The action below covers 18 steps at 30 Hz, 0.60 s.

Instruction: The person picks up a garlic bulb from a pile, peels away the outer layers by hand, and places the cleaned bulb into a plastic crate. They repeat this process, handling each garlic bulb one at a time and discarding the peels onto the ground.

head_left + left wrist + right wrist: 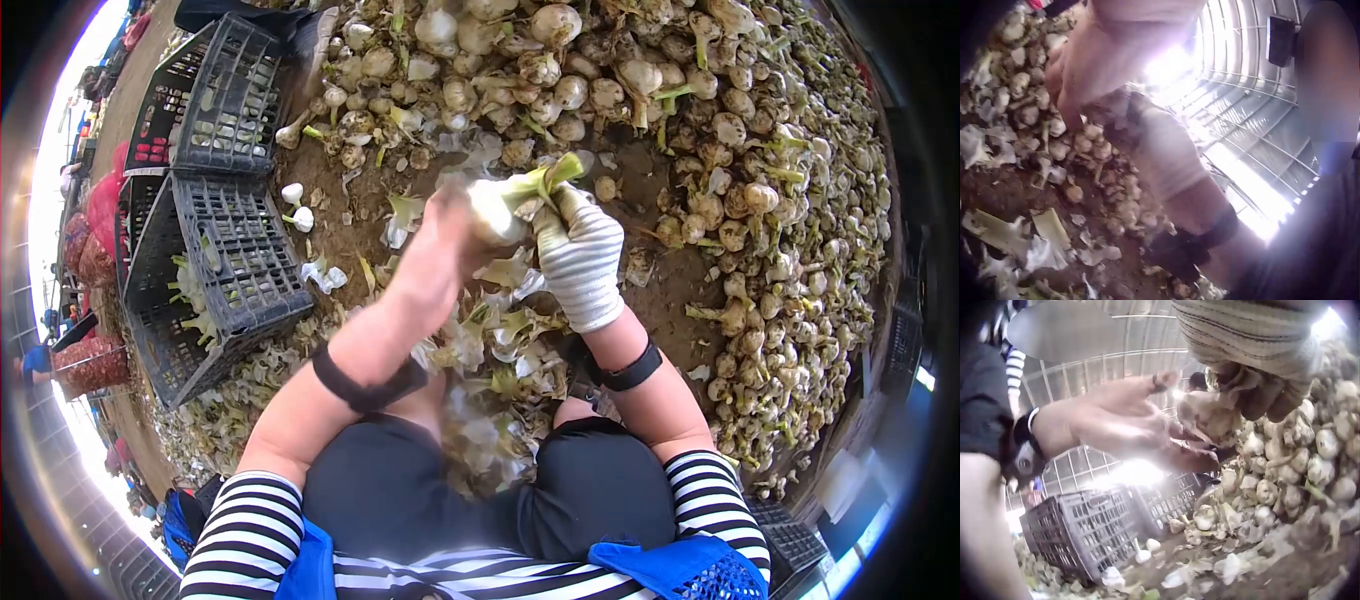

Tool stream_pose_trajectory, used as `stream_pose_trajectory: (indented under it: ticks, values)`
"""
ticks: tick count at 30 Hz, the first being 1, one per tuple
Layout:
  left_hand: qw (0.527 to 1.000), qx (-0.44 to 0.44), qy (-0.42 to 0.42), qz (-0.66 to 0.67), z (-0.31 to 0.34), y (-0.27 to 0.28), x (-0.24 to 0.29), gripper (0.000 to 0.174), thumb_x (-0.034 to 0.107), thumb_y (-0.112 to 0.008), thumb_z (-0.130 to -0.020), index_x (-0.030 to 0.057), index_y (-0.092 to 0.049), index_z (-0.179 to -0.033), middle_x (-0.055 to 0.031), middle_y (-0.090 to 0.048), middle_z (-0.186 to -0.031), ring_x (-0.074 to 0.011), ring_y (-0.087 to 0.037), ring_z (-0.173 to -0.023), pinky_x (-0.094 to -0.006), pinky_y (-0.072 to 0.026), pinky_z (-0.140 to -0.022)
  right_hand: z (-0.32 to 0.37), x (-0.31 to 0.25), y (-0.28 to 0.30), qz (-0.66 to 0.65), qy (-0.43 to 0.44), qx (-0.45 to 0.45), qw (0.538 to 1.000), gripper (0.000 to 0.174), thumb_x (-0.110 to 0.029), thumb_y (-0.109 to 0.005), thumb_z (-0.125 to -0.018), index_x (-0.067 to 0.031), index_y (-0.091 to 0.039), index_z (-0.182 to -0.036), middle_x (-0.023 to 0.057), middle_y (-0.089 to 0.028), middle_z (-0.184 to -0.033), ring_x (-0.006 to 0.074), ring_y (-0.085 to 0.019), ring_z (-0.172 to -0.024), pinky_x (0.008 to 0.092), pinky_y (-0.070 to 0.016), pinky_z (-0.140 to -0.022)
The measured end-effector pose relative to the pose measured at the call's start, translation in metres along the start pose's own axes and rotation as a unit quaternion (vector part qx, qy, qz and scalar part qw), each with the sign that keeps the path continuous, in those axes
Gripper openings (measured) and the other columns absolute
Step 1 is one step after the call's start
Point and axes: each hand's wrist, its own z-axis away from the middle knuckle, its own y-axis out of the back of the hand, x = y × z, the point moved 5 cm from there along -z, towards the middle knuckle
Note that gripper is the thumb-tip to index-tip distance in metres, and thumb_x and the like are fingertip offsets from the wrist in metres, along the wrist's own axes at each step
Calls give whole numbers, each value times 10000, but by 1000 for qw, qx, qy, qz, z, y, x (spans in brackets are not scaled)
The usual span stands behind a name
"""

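Note:
A garlic bulb (495,212) with a thick green stem (545,178) is up in front of the knees. The right hand (582,262), in a striped whitish glove, pinches it by the stem. The bare left hand (440,250), blurred in the head view, is against the bulb's left side. In the right wrist view, the left hand (1129,428) has its thumb raised apart and its fingers touching the bulb (1210,415), below the gloved hand (1247,337). The left wrist view shows the bare hand (1107,59) and gloved hand (1166,150), with the bulb hidden.
Heaped garlic (740,210) spreads ahead and to the right. Black crates (235,240) stand at the left, with two whitish bulbs (298,218) on the soil beside them. Peelings (500,345) lie between the legs.

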Motion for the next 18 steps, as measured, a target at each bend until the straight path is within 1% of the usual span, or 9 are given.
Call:
stream_pose_trajectory:
  ticks: [2,4,8,10,12,13,14,16,18]
  values:
    - [966,32,-180,-181,4,11,-14,890,459,-697,-737,125,-168,-1370,-91,-344,-1266,-190,-433,-1093,-316,-389,-925,8,-24,0,86,104,-36,990,214,-12,-560,-770,-40,-617,-975,170,-616,-763,296,-608,-656,339,-481,-588]
    - [977,55,-141,-152,11,4,11,939,325,-806,-649,119,-211,-1346,-60,-385,-1147,-170,-461,-1041,-282,-431,-868,17,-27,1,-6,67,-105,992,275,-13,-586,-747,-41,-608,-1021,125,-634,-784,235,-619,-647,307,-487,-587]
    - [992,-124,-11,15,10,14,2,789,239,-823,-627,74,-330,-1220,-55,-490,-1109,-169,-517,-1022,-289,-453,-864,21,-15,11,-282,-195,-229,911,209,-45,-526,-816,-2,-603,-1006,37,-647,-840,95,-594,-698,256,-501,-623]
    - [990,-139,-27,2,15,15,2,771,220,-823,-622,64,-363,-1220,-73,-503,-1158,-195,-504,-1087,-315,-449,-897,6,11,25,-296,-215,-102,925,225,-150,-538,-882,-18,-597,-1054,30,-639,-854,101,-591,-746,254,-489,-685]
    - [982,-175,-15,66,19,8,3,764,233,-821,-624,70,-389,-1233,-87,-496,-1200,-220,-492,-1124,-341,-434,-935,8,26,20,-277,-217,-102,930,263,-170,-553,-884,-34,-569,-1109,40,-630,-909,109,-592,-777,256,-485,-708]
    - [977,-177,20,118,20,9,2,724,238,-798,-658,74,-404,-1242,-98,-490,-1230,-238,-480,-1148,-363,-407,-976,12,25,19,-281,-220,-101,929,263,-170,-553,-884,-34,-569,-1109,40,-630,-909,109,-592,-777,256,-485,-708]
    - [977,-165,-2,133,18,11,0,536,274,-658,-805,86,-411,-1243,-101,-502,-1216,-226,-494,-1128,-376,-428,-942,16,19,18,-331,-211,-98,914,309,-207,-587,-868,-35,-550,-1121,39,-621,-949,95,-579,-808,241,-475,-717]
    - [990,-84,80,80,10,11,-5,401,327,-449,-922,69,-425,-1229,-95,-508,-1212,-199,-511,-1098,-373,-449,-890,12,2,19,-381,-199,-94,898,362,-244,-621,-851,-36,-530,-1133,37,-613,-989,81,-567,-839,226,-466,-726]
    - [996,-42,68,38,2,16,-16,392,332,-381,-939,55,-443,-1208,-89,-535,-1175,-193,-530,-1064,-362,-451,-872,9,-17,10,-432,-173,-185,866,378,-236,-610,-860,-45,-504,-1168,19,-603,-1002,70,-551,-868,226,-452,-745]
